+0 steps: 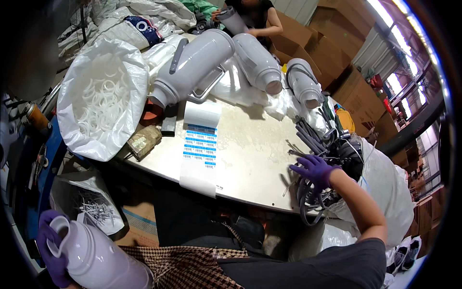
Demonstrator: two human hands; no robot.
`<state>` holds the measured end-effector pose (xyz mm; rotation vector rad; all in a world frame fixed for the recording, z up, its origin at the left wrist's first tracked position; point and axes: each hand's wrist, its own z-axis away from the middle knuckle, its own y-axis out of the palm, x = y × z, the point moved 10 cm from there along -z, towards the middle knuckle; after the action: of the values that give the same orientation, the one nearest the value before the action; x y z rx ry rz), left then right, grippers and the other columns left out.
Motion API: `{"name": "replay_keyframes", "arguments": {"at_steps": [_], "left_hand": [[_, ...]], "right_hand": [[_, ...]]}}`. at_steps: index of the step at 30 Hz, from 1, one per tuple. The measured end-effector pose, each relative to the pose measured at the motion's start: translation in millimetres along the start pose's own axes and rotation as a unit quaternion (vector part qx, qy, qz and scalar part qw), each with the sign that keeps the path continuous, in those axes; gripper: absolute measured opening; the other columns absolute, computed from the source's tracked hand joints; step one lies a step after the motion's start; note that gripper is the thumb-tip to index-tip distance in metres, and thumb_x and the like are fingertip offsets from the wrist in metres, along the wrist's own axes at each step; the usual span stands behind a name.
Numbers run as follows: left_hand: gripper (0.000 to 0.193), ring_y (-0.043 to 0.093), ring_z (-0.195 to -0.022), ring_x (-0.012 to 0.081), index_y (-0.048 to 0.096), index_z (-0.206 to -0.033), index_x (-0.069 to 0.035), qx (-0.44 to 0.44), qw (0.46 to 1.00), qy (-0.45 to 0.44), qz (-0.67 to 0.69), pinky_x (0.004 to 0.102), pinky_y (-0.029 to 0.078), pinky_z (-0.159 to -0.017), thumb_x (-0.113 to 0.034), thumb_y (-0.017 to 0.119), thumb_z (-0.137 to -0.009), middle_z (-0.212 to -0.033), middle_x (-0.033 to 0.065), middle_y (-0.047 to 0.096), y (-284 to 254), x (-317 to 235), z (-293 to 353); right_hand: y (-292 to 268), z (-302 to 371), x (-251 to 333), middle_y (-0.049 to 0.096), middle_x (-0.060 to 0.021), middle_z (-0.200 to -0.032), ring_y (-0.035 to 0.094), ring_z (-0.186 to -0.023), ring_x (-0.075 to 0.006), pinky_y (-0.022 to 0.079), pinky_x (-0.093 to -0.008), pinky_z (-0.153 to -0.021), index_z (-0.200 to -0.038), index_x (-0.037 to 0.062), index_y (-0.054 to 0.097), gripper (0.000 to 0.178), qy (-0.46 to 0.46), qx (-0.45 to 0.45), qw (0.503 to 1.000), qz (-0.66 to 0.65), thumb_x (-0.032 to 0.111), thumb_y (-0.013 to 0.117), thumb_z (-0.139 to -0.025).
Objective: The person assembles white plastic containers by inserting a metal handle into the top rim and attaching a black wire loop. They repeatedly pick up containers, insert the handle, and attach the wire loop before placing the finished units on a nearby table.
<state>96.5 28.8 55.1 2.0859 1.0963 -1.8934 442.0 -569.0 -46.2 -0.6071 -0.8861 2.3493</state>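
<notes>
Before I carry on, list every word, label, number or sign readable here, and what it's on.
No text is clear enough to quote.
Blue-and-white stickers on the table: rows of printing, too small to read.
Brown carton behind the table, at the right: printed marks, too small and blurred.
Pale lilac flask in the left hand: no lettering visible on the side shown.

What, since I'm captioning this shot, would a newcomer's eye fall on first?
Probably the three grey flasks along the far side of the table, then the white sack of pale rings at the left. Purple gloving stands out too: the left hand holds a pale flask at lower left, the right hand is over grey parts at right.
</notes>
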Motion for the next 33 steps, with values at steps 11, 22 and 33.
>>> {"name": "replay_keyframes", "arguments": {"at_steps": [11,22,33], "left_hand": [[0.066,0.062,-0.109,0.0245,0.063,-0.11,0.001,-0.068,0.988,0.011,0.139,0.0376,0.047,-0.1,-0.055,0.073,-0.078,-0.121,0.015,0.063,-33.2,19.9,-31.2],[0.06,0.064,-0.119,0.0275,0.054,-0.143,-0.005,-0.176,0.937,-0.132,0.273,0.0411,0.051,-0.104,-0.049,0.054,-0.102,-0.133,0.0158,0.064,-55.8,127.4,22.2],[0.038,0.06,-0.112,0.0186,0.061,-0.132,-0.002,-0.135,0.953,-0.111,0.248,0.0322,0.05,-0.097,-0.027,0.05,-0.106,-0.125,0.0097,0.062,-1.8,82.9,-14.6]], "right_hand": [[-22.3,-68.3,-62.8,0.064,-0.0117,-0.084,0.061,-0.085,-0.0351,0.047,-0.0487,-0.08,-0.088,0.0114,0.068,0.018,0.068,-0.492,0.863,-0.088,0.023,0.074,-0.075],[-198.4,-138.5,-91.8,0.072,-0.0185,-0.106,0.068,-0.098,-0.0387,0.052,-0.0497,-0.086,-0.109,0.0095,0.072,0.035,0.115,-0.559,0.794,-0.211,0.038,0.054,-0.101],[-153.5,-246.3,-43.4,0.07,-0.0175,-0.121,0.066,-0.111,-0.0384,0.051,-0.0473,-0.095,-0.123,0.0082,0.066,0.051,0.123,-0.395,0.886,-0.211,0.047,0.069,-0.09]]}}
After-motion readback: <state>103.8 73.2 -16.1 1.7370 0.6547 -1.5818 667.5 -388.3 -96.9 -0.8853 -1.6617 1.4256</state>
